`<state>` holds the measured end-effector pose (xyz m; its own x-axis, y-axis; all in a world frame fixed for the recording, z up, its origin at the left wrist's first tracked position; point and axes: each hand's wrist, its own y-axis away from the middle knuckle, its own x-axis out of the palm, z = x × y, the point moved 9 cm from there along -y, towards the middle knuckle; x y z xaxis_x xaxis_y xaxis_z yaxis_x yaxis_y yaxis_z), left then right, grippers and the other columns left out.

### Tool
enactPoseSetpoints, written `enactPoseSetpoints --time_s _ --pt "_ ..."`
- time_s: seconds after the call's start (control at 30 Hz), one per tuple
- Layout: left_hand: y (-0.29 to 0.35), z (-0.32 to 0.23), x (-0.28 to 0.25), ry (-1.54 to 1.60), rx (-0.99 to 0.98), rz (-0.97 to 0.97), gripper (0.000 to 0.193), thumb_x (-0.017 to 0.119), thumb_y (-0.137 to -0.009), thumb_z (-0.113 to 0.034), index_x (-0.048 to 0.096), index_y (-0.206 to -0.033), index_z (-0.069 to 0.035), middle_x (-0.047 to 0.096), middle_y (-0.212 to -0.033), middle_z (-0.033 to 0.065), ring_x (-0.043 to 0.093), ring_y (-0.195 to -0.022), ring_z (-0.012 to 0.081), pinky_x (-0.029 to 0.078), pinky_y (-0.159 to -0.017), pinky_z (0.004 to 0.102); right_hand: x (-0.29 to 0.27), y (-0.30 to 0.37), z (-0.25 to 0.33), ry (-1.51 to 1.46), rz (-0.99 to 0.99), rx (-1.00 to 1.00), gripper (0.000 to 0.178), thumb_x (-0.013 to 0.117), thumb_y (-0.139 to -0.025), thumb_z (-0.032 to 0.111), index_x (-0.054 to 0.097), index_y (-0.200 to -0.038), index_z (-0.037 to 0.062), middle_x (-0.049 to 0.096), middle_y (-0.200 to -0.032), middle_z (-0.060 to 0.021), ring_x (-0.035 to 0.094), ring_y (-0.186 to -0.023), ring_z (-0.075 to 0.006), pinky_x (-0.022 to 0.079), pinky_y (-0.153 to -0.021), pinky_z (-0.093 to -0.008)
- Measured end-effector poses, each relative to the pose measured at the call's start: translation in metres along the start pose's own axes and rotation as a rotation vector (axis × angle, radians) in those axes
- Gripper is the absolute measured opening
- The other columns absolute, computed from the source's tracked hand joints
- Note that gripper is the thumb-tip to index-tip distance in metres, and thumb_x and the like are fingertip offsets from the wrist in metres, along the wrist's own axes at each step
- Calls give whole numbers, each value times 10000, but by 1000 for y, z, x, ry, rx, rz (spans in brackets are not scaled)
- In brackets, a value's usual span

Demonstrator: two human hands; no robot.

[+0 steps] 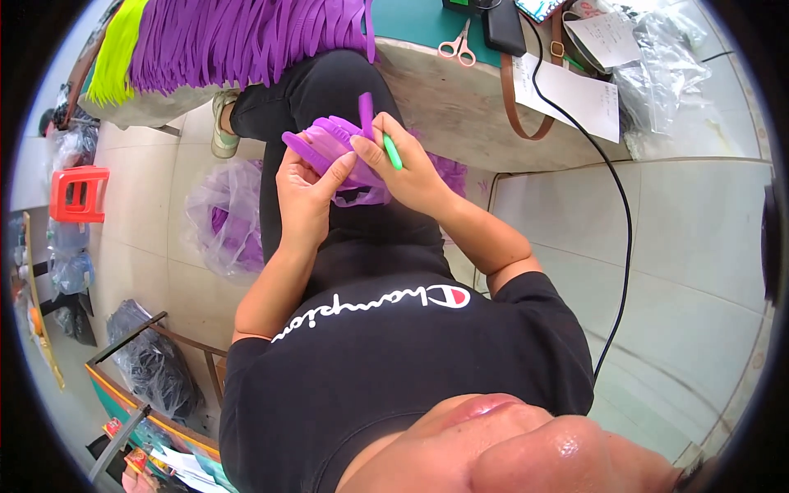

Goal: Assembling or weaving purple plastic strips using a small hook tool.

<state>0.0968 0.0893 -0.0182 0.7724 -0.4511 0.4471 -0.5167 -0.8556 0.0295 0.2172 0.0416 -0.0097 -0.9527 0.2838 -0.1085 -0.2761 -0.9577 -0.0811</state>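
Note:
Above my lap, my left hand (304, 197) is closed on a soft purple rubbery piece (329, 141) with several band-like parts, gripping it between thumb and fingers. My right hand (411, 172) is closed at the piece's right side, its thumb against the purple material. A slim green-handled tool (393, 153) lies in that same hand; its working end is hidden, so its kind cannot be made out. One purple band (366, 113) sticks up beside the right fingers. Part of the piece is covered by my fingers.
Purple strips (246, 41) and yellow-green strips (115, 57) drape over the table edge ahead. Scissors (457, 43), a black flat device (503, 31) and papers (575, 99) lie to the right. A black cable (628, 230) hangs down. A plastic bag (226, 222) and red stool (79, 194) stand left.

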Motion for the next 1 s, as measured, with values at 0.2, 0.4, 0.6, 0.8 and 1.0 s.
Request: enactPoseSetpoints --time_s 0.2,0.4,0.6,0.8,1.0 --pt "1 -3 21 -113 -22 188 561 696 -809 34 463 -1318 3 604 -1123 69 589 -1005 117 497 -855 269 -15 1 15 -205 52 75 325 609 -911 96 354 -711 128 330 -666 81 311 -634 -8 270 -527 -197" --pt "-4 8 9 -125 15 163 714 623 -852 62 272 -1465 -41 653 -1049 123 628 -947 154 480 -874 284 -75 26 55 -397 -56 -57 230 577 -926 130 421 -758 116 499 -727 55 415 -626 -36 297 -522 -194" --pt "-21 25 -41 154 -154 33 661 616 -900 -47 280 -1466 -109 639 -1105 125 607 -994 156 472 -913 319 -173 66 124 -952 -107 -648 248 515 -970 203 408 -769 105 402 -694 35 275 -585 -85 237 -523 -255" --pt "-25 18 -66 245 -172 -53 590 600 -917 -95 327 -1440 -94 626 -1141 78 591 -985 123 460 -926 291 -225 85 145 -1069 -169 -893 286 548 -949 163 405 -708 104 406 -695 25 264 -616 -94 232 -539 -250" --pt "-7 6 -18 42 -269 256 810 580 -925 -100 7 -1494 -38 455 -1359 211 433 -1286 273 318 -1089 361 -183 52 126 -841 -246 -641 146 594 -910 130 470 -932 56 405 -751 18 328 -658 -97 243 -535 -233"
